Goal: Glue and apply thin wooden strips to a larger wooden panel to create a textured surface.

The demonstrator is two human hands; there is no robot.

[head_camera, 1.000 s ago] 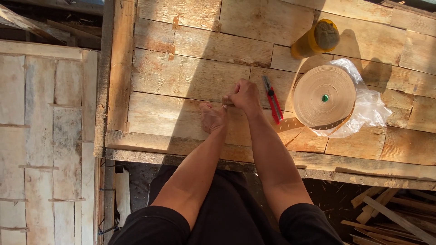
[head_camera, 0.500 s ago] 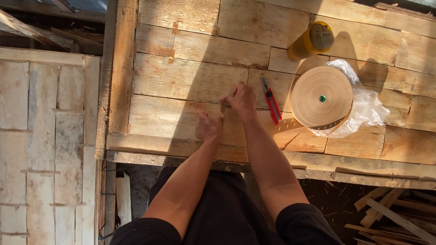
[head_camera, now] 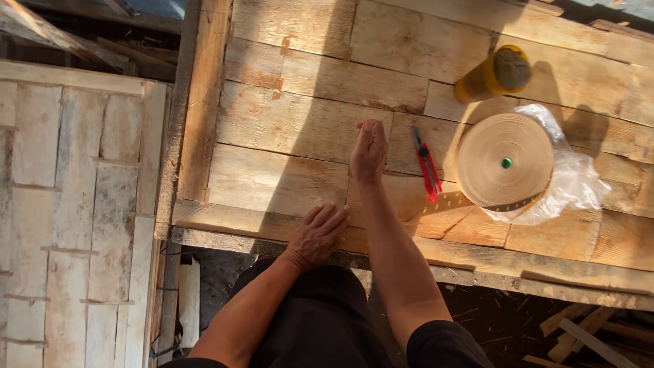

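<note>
Planks of pale, rough-sawn wood, butted edge to edge with small tan paper strips bridging some seams, make up the sheet (head_camera: 300, 123) on the worktop (head_camera: 477, 269); it fills the upper middle of the view, sunlit, with the person's shadow across its centre. One right hand (head_camera: 368, 150) hovers over the sheet at the centre, its grip loosely curled with thumb near fingertips; whether anything is pinched there cannot be told. One left hand (head_camera: 319, 234) lies flat at six o'clock from it, fingers spread and open on the sheet's near edge, holding nothing. At three o'clock from the right hand, just beside it, lies one red-handled utility knife (head_camera: 427, 163). Further toward three o'clock sits one large roll of tan paper tape (head_camera: 505, 160) on one crumpled clear plastic bag (head_camera: 579, 180), a loose tail of tape running toward the knife. At one o'clock stands one yellow cylindrical container (head_camera: 494, 75). At nine o'clock, well apart, lies a second, whitish plank sheet (head_camera: 68, 204).
</note>
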